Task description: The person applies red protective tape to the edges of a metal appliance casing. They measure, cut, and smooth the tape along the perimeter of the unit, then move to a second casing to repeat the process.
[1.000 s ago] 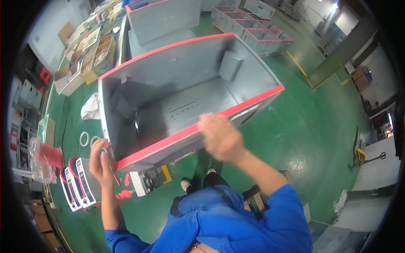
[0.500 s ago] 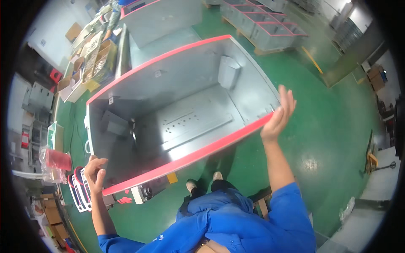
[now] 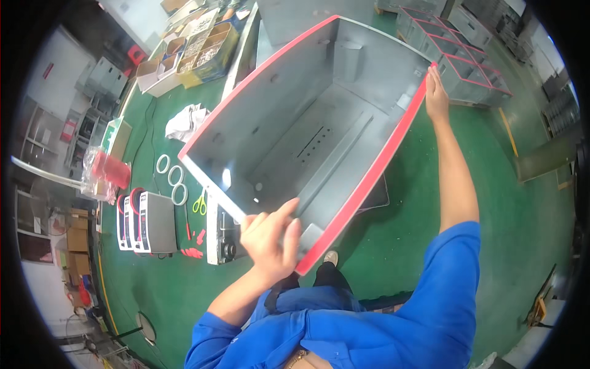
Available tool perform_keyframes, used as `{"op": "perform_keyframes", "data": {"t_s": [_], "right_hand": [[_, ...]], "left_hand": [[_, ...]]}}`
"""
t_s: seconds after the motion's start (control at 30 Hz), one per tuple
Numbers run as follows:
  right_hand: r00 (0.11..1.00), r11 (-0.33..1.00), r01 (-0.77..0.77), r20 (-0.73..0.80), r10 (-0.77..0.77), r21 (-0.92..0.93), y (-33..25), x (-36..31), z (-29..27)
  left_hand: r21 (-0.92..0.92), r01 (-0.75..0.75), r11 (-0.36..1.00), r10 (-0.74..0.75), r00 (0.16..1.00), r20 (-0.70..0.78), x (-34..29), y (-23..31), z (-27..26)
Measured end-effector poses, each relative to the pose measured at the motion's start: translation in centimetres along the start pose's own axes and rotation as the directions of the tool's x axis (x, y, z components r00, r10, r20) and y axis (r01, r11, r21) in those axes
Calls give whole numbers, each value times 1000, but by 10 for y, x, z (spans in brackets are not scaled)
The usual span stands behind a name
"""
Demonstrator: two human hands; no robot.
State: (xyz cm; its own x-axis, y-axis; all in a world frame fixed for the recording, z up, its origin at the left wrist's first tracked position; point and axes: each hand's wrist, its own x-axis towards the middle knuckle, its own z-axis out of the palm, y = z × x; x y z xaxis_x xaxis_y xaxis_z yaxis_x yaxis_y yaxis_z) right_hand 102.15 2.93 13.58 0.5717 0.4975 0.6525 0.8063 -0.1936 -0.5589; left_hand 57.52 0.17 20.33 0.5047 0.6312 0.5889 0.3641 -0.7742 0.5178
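A large open metal box in grey, with pink-red tape along its two long rims, is tilted in front of me. Its inside shows a row of small holes and a raised strip on the bottom. My left hand grips the near short rim, close to the taped corner, with its fingers over the edge. At the far right corner, my right hand holds the taped rim, the fingertips at the edge. The outer walls under the box are mostly hidden.
Left of the box lie tape rolls, green scissors, a white cloth and white-and-black devices on a green surface. Cartons of small parts stand at the far left. More grey boxes are stacked at the far right.
The box has turned counter-clockwise, its right end swinging away from me. My left hand has moved right and my right hand farther off. The whole view has shifted too.
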Motion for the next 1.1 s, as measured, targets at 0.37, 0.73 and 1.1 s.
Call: {"op": "perform_keyframes", "data": {"t_s": [0.37, 0.73, 1.1], "right_hand": [[878, 922, 377, 286, -384, 83, -308, -269, -82], [928, 897, 347, -41, -371, -273, -383, -325, -61], [983, 866, 172, 22, -183, -470, -344, -303, -38]], "left_hand": [[-540, -228, 810, 239, 970, -50, -72, -59, -53], [-407, 575, 710, -663, 740, -111, -317, -303, -209], [-356, 717, 600, -800, 528, -286, -329, -437, -284]]}}
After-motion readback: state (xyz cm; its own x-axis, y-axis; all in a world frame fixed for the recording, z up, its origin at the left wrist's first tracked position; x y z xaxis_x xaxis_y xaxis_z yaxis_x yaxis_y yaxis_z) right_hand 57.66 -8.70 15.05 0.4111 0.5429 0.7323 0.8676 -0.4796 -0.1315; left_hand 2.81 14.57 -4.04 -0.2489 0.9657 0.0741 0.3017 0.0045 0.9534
